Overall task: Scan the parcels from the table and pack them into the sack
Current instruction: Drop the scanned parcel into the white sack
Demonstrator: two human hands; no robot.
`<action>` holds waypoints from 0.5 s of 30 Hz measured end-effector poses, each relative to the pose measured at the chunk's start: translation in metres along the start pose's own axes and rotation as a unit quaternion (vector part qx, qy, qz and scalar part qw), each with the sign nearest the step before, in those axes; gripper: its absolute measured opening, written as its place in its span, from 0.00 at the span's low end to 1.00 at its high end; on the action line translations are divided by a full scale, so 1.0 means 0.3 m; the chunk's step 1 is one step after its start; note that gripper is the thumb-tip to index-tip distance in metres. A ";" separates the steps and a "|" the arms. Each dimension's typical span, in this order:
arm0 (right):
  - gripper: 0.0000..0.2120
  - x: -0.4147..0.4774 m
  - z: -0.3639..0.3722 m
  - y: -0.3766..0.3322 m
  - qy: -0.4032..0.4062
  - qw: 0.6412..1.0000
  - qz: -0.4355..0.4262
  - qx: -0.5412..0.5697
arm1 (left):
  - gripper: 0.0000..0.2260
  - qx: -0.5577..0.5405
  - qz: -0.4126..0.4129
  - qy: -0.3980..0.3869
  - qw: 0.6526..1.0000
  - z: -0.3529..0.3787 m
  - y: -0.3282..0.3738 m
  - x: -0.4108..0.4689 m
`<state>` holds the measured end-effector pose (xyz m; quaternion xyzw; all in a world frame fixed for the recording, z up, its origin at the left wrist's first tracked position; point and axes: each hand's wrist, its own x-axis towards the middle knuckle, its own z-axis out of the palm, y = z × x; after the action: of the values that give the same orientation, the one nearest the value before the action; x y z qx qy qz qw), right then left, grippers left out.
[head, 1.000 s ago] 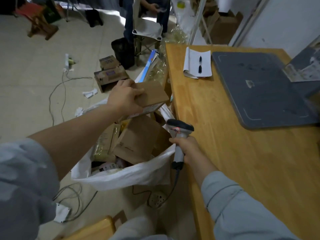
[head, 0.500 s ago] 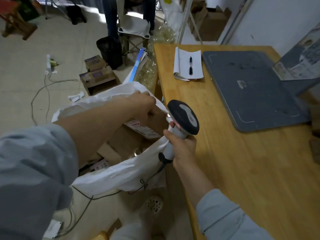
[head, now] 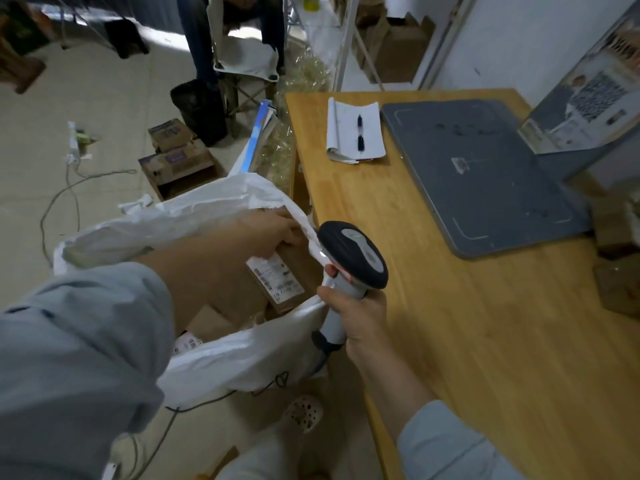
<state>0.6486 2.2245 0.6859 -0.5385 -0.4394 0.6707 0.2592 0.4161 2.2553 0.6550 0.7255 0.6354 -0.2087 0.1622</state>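
A white sack (head: 221, 362) stands open on the floor beside the wooden table (head: 485, 341). My left hand (head: 273, 230) reaches into its mouth and grips the far end of a brown cardboard parcel (head: 298, 268) with a white label, lying on other parcels inside. My right hand (head: 360, 313) holds the handle of a black and grey barcode scanner (head: 353, 254) upright at the table's left edge, just right of the sack. Brown parcels (head: 620, 289) lie at the table's right edge, partly cut off.
A grey mat (head: 485, 178) and a notepad with a pen (head: 356, 133) lie on the table's far half; a large printed box (head: 588, 109) stands at the far right. Cardboard boxes (head: 176, 157), cables and a black bin (head: 201, 109) litter the floor. A person sits beyond.
My left hand carried the brown parcel down from above the sack into its mouth. My right hand raised the scanner upright beside the sack.
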 end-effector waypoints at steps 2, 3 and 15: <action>0.18 -0.006 -0.010 0.005 0.003 1.000 0.011 0.007 | 0.22 -0.085 0.060 -0.011 0.995 0.019 0.028 -0.007; 0.18 -0.012 -0.016 0.010 0.003 1.000 0.019 0.012 | 0.19 -0.134 0.101 0.010 0.986 0.041 0.026 -0.013; 0.17 -0.073 -0.099 0.028 -0.061 0.997 0.025 -0.031 | 0.22 -0.223 -0.199 -0.033 0.954 0.075 0.156 -0.146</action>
<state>0.6841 2.2116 0.6883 -0.5150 -0.4616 0.6947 0.1978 0.4558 2.2000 0.6566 0.5225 0.7915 -0.1134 0.2961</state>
